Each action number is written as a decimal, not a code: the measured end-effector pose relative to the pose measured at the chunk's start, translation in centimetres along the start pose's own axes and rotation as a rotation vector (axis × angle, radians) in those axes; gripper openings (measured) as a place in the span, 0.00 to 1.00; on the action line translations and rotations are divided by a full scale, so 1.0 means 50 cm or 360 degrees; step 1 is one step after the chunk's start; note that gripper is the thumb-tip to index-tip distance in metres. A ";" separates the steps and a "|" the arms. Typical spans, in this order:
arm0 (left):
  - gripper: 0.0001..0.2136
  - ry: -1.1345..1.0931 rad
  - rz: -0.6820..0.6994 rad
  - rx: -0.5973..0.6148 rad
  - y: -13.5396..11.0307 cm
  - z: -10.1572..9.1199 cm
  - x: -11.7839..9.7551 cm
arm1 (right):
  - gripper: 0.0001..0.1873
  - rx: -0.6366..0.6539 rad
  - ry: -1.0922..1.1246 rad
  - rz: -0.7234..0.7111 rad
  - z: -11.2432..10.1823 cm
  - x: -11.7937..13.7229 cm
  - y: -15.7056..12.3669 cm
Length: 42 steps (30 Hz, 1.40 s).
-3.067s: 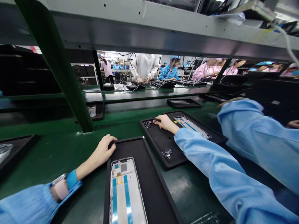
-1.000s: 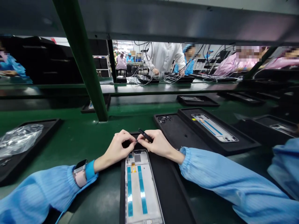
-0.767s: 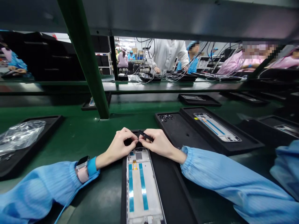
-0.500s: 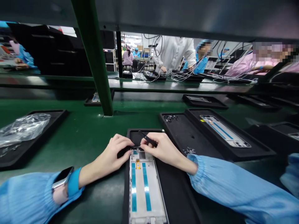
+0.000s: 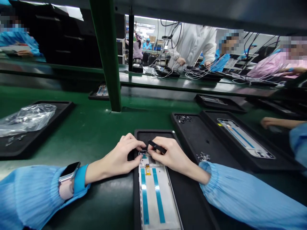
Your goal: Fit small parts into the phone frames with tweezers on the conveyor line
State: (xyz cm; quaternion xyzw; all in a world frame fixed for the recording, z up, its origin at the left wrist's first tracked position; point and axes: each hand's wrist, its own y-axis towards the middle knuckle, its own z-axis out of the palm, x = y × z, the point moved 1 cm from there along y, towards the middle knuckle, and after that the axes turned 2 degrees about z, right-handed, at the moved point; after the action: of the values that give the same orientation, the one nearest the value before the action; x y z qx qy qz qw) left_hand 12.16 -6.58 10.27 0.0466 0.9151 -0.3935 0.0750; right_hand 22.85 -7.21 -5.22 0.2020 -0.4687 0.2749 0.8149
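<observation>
A silver phone mid-frame (image 5: 152, 191) with two blue adhesive strips and a small yellow flex piece lies in a black foam tray (image 5: 194, 204). At its top left corner my left hand (image 5: 128, 151) is closed, thumb and fingertips gripping the edge. My right hand (image 5: 171, 155) is closed round a slim black hand tool (image 5: 157, 146), its fingertips against the top edge of the frame. The contact spot under my right fingers is hidden, and any small part there cannot be made out.
To the right, a black tray (image 5: 199, 134) holds two heaps of small parts; beside it another tray carries a similar phone frame (image 5: 247, 137). At left, a clear plastic bag (image 5: 31, 116) lies in a tray. A green post (image 5: 107, 64) rises ahead. Co-workers sit and stand beyond.
The view has shifted, so everything sits further right. Both hands stay at the frame's top edge; the black tool has tilted slightly. Another person's hand has come in at the right.
</observation>
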 end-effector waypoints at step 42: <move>0.09 0.0226 0.0215 0.0254 0.009 -0.005 -0.012 | 0.07 0.0387 -0.0340 -0.0156 -0.013 0.014 0.022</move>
State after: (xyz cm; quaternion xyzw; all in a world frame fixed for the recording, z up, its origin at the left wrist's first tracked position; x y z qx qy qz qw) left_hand 12.77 -6.10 10.24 0.1418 0.8787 -0.4548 0.0324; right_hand 22.85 -5.79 -4.84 0.3498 -0.5055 0.2664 0.7424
